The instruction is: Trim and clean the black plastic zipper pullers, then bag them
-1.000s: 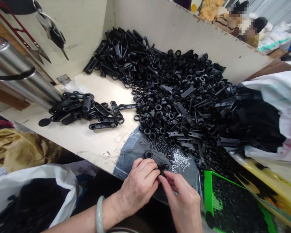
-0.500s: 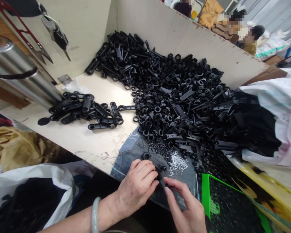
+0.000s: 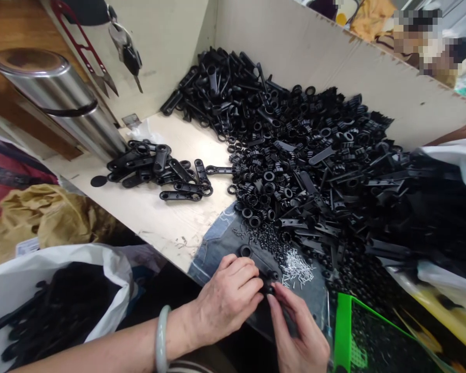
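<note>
My left hand [image 3: 233, 292], with a pale bangle [image 3: 162, 336] on its wrist, has its fingers curled over a dark plastic part that is mostly hidden beneath them. Opposite it, my right hand [image 3: 298, 326] pinches a small black piece [image 3: 271, 290] at the end of that part; its exact shape is unclear. Just beyond my fingers a black plastic lever with a ring end [image 3: 246, 251] lies on a denim cloth [image 3: 221, 238]. A heap of small silver pins [image 3: 298, 269] sits close to the right fingertips, beside tiny black pieces [image 3: 266, 241].
A big pile of black levers and rings [image 3: 287, 140] covers the table's back. Several joined levers [image 3: 151, 166] lie at left beside a steel flask [image 3: 62, 103]. A white sack [image 3: 112, 269] stands front left, a green-rimmed basket [image 3: 344, 326] front right. Scissors [image 3: 85, 46] and keys [image 3: 126, 49] hang on the partition.
The camera view has swung left, so everything sits further right. My right thumb and forefinger have closed in on the part under my left hand, narrowing the gap between the hands.
</note>
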The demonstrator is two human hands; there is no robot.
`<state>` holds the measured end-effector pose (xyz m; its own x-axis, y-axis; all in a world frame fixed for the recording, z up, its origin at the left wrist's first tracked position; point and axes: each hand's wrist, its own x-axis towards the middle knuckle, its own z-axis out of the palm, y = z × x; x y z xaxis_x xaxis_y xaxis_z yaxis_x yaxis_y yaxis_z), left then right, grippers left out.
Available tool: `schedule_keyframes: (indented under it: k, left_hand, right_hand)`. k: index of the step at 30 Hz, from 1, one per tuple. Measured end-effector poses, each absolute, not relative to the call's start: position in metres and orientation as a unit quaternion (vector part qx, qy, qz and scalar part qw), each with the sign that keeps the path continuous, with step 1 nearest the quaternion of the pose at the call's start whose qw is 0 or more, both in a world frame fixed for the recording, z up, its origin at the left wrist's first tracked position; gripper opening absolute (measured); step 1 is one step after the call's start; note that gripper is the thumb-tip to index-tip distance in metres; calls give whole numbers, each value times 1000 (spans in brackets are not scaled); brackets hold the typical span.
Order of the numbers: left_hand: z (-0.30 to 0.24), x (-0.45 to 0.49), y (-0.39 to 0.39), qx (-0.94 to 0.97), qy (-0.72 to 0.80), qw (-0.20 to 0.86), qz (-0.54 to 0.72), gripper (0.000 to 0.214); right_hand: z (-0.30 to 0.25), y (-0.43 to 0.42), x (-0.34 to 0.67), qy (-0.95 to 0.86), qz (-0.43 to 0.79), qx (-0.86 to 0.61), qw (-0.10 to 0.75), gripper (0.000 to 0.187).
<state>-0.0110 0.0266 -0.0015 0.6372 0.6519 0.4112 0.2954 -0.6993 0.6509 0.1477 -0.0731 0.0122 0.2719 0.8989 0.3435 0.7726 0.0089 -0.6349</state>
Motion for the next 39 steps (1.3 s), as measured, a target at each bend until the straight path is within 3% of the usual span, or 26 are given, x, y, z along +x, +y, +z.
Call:
schedule_keyframes:
  k: [13, 19, 26, 33, 39]
  left_hand:
    - [-4, -12, 26, 872, 276, 245, 321, 9]
    - [-3, -11, 25, 868, 278, 233, 339, 13]
    - [-7, -13, 23, 889, 263, 178, 328, 14]
    - [-6, -14, 22, 899, 258, 138, 325, 18]
    - [-9, -14, 20, 900, 249, 133, 333, 16]
  right_hand:
    - [49, -51, 169, -761, 71, -596, 245, 18]
    - [56, -42, 162, -735, 75, -628, 245, 20]
    - [63, -38, 156, -711, 80, -665, 215, 39]
    - [53, -47, 152, -734, 11, -657, 173, 31]
    - [56, -42, 146, -692, 36, -698, 184, 43]
